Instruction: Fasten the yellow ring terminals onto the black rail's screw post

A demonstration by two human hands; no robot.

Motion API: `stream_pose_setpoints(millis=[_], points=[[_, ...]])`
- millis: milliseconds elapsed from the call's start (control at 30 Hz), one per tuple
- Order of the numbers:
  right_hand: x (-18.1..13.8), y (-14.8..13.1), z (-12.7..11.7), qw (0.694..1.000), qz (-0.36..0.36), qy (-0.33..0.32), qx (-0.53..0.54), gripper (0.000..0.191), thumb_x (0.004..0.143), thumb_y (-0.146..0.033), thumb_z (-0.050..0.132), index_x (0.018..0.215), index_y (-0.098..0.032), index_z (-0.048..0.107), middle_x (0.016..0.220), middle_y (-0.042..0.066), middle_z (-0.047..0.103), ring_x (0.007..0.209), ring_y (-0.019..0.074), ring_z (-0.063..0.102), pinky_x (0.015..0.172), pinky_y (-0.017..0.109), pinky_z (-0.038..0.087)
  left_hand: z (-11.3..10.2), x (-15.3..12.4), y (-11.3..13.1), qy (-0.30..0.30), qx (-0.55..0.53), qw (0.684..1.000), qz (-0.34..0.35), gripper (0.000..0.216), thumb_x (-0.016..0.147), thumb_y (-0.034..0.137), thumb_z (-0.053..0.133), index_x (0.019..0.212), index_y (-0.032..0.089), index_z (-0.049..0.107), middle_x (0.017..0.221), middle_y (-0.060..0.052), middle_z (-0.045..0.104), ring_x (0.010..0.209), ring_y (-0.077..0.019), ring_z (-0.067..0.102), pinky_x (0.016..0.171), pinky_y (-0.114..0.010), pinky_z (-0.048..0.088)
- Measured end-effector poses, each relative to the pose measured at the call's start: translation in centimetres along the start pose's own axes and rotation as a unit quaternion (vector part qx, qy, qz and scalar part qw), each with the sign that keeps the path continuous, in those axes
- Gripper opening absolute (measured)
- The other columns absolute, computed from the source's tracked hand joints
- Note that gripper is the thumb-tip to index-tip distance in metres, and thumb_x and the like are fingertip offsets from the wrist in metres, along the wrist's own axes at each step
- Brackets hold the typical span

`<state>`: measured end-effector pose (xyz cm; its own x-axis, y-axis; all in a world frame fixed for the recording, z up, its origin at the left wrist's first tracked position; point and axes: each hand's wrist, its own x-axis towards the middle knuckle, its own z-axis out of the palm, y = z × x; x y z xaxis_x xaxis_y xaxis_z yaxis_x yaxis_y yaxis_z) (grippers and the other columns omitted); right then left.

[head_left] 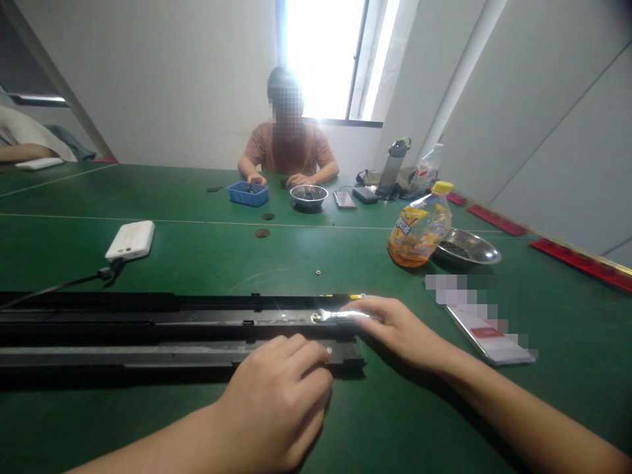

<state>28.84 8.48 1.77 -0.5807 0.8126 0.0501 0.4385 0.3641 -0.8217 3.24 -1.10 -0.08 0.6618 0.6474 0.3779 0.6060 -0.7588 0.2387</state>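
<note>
A long black metal rail (148, 326) lies across the green table (316, 257) in front of me. My left hand (279, 395) rests on the rail's near edge close to its right end, fingers curled down onto it. My right hand (395, 326) holds a small silver wrench (338, 316), whose ring end sits on a fastener on top of the rail. A small brass nut (318, 270) lies loose on the table beyond the rail.
A white power bank (131, 240) with a cable lies at left. At right are a tilted plastic bottle (419, 227), a metal bowl (467, 247) and a flat packet (486, 332). Across the table a person sits behind a blue tray (247, 193) and a metal dish (309, 194).
</note>
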Motion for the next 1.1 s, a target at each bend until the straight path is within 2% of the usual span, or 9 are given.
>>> stream_pose_setpoints(millis=[200, 400, 600, 1100], points=[[0.1, 0.1, -0.2, 1.0, -0.004, -0.001, -0.007, 0.03, 0.105, -0.041, 0.062, 0.112, -0.02, 0.082, 0.111, 0.007, 0.084, 0.103, 0.0273, 0.076, 0.091, 0.038, 0.058, -0.1, 0.0, 0.0, 0.005, 0.002, 1.0, 0.001, 0.01, 0.094, 0.021, 0.06, 0.1, 0.02, 0.067, 0.106, -0.007, 0.067, 0.087, -0.0241, 0.058, 0.072, -0.04, 0.049], [0.1, 0.0, -1.0, 1.0, 0.009, -0.014, -0.005, 0.033, 0.102, -0.046, 0.064, 0.109, -0.021, 0.085, 0.11, 0.007, 0.085, 0.104, 0.0288, 0.077, 0.091, 0.039, 0.059, 0.0, -0.1, 0.0, 0.008, -0.003, 1.0, 0.001, 0.01, 0.094, 0.02, 0.061, 0.102, 0.02, 0.067, 0.107, -0.008, 0.068, 0.089, -0.0244, 0.059, 0.074, -0.04, 0.051], [0.1, -0.1, -0.8, 0.999, 0.021, 0.012, 0.02, 0.034, 0.102, -0.044, 0.065, 0.113, -0.018, 0.083, 0.116, 0.009, 0.084, 0.107, 0.0292, 0.076, 0.099, 0.041, 0.057, -0.1, -0.2, -0.1, 0.004, -0.007, 1.0, -0.001, 0.01, 0.094, 0.02, 0.06, 0.102, 0.02, 0.067, 0.108, -0.008, 0.067, 0.089, -0.0246, 0.059, 0.074, -0.041, 0.05], [0.0, 0.1, 0.0, 1.0, 0.004, -0.019, -0.005, 0.031, 0.105, -0.035, 0.061, 0.122, -0.018, 0.08, 0.119, 0.01, 0.081, 0.11, 0.0279, 0.075, 0.098, 0.04, 0.056, 0.0, -0.1, -0.1, 0.001, -0.006, 1.0, 0.0, 0.008, 0.095, 0.02, 0.06, 0.101, 0.02, 0.066, 0.108, -0.007, 0.067, 0.088, -0.0244, 0.057, 0.073, -0.041, 0.049]])
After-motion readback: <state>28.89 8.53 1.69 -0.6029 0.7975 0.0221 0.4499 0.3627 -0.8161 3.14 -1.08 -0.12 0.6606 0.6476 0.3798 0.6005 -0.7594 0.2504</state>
